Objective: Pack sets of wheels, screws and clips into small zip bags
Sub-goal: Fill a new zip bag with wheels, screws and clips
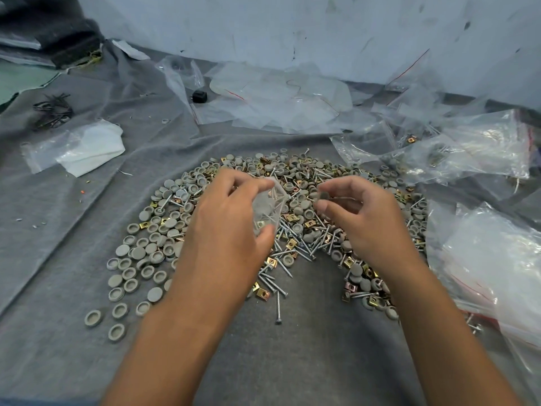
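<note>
A wide arc of mixed parts lies on the grey cloth: grey round wheels [137, 253], silver screws [278, 306] and gold clips [262, 293]. My left hand [228, 218] holds a small clear zip bag [269, 206] above the pile, with screws and grey wheels visible inside it. My right hand [360, 212] hovers just right of the bag, pinching a grey wheel [323, 195] between thumb and fingertips.
Empty zip bags [278, 95] with red strips lie at the back. Filled bags [474, 148] are heaped at the right, and larger plastic bags [497, 259] lie nearer on the right. A white cloth in a bag [87, 148] and black parts [52, 109] sit left.
</note>
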A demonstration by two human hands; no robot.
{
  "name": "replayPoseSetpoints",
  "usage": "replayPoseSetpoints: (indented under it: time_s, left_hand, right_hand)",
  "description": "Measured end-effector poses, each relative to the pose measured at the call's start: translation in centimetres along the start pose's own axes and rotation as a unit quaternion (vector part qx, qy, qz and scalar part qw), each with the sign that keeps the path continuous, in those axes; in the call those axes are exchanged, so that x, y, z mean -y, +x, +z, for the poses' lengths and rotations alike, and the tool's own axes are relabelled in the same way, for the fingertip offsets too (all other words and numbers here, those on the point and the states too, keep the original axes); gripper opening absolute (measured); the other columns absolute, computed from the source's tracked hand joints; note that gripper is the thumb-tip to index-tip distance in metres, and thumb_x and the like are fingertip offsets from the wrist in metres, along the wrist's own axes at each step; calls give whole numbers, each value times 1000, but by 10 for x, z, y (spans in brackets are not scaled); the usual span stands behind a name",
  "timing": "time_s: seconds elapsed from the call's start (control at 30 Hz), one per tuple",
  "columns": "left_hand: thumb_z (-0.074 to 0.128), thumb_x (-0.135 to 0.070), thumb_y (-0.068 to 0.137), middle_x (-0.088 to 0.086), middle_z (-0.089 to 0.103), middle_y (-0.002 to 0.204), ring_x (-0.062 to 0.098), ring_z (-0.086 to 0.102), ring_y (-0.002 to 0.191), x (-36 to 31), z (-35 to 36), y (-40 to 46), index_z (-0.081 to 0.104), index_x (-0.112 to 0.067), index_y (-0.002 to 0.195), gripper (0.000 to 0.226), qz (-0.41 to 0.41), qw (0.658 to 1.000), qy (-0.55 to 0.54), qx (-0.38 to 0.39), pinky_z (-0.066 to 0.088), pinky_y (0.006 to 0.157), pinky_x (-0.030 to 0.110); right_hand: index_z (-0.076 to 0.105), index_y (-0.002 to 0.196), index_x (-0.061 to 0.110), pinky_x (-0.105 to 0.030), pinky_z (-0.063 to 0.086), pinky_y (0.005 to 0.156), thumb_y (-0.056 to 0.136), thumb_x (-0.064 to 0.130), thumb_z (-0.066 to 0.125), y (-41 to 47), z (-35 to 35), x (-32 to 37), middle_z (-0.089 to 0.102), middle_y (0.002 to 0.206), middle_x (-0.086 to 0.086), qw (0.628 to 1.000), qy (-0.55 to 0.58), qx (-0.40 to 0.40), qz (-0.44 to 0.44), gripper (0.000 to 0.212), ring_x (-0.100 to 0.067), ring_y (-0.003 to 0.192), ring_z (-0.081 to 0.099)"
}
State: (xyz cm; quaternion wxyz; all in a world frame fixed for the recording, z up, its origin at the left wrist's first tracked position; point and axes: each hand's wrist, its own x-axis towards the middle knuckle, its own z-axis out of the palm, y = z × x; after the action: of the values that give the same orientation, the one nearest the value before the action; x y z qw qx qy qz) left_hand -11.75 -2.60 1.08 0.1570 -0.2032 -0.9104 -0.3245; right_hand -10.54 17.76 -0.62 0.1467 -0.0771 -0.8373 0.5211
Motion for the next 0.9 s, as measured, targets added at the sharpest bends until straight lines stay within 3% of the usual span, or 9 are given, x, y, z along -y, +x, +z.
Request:
replayPoseSetpoints:
  time_s: [0.07, 0.13, 0.27, 0.33, 0.43, 0.5, 0.6, 0.7, 0.9]
  left_hand:
    - [82, -18, 78, -14, 46, 109, 2, 44, 89, -1, 2, 0, 62, -26, 130, 57, 4, 1000, -3, 3, 34, 83, 14]
    - [83, -18, 77, -13, 47, 110, 4, 46, 89, -3, 3, 1, 63, -24, 129, 56, 5, 1000, -3, 9, 36, 84, 17]
    - [78, -12, 76, -9, 51, 109, 4, 46, 91, -6, 6, 2, 67, -18, 120, 46, 17, 1000, 2, 9, 37, 83, 16]
    - [75, -10, 78, -5, 54, 111, 6, 48, 90, -7, 6, 2, 68, -19, 125, 49, 21, 1000, -5, 10, 42, 83, 18]
    - [77, -19, 82, -10, 51, 111, 3, 47, 87, -6, 2, 1, 64, -24, 128, 49, 14, 1000, -13, 3, 43, 77, 12]
    - [80, -21, 81, -11, 49, 114, 2, 48, 89, -1, -3, 3, 63, -26, 131, 53, -10, 1000, -20, -22, 38, 80, 3]
    - [82, -16, 78, -7, 49, 114, 3, 47, 89, 7, -14, 7, 64, -19, 130, 56, -36, 993, -25, -108, 32, 85, -4]
    - [82, -17, 78, -6, 47, 112, 0, 43, 85, 11, -20, 8, 64, -17, 129, 54, -34, 990, -17, -137, 31, 82, -3]
    - [80, -17, 81, -11, 47, 114, 1, 46, 89, 8, -10, 2, 62, -23, 133, 55, -32, 999, -16, -34, 30, 84, -4]
  right_hand:
    - [73, 106, 23, -23, 60, 76, 87, 12, 79, -9, 6, 13, 78, 98, 5, 991, 119, 5, -57, 23, -11, 92, 75]
    - [74, 107, 20, -21, 58, 76, 86, 11, 80, -21, 19, 26, 77, 96, 3, 980, 143, -1, -141, 23, -16, 89, 75]
    - [77, 106, 16, -23, 50, 79, 85, 17, 82, -30, 39, 28, 75, 98, 8, 951, -117, -59, -281, 22, -10, 87, 67]
    - [77, 106, 14, -26, 49, 83, 85, 21, 81, -30, 40, 24, 75, 101, 6, 937, -189, -76, -283, 22, -15, 90, 63]
    - [75, 105, 18, -10, 39, 80, 89, 24, 79, -31, 35, 25, 70, 100, 13, 948, -133, -86, -277, 18, -4, 87, 60]
    - [72, 99, 25, -8, 38, 74, 91, 27, 75, -31, 30, 25, 66, 93, 20, 959, -113, -78, -248, 9, 1, 82, 58]
    - [65, 89, 38, -17, 45, 71, 87, 48, 69, -35, 30, 18, 62, 86, 22, 972, -179, 89, -125, 11, 3, 80, 58]
    - [62, 98, 41, -32, 52, 76, 82, 58, 74, -46, 42, 9, 59, 91, 23, 914, -299, 258, -92, 26, 4, 84, 55]
    - [60, 118, 42, -31, 46, 79, 88, 44, 74, -52, 54, 5, 58, 98, 20, 897, -336, 270, -102, 33, -5, 99, 54]
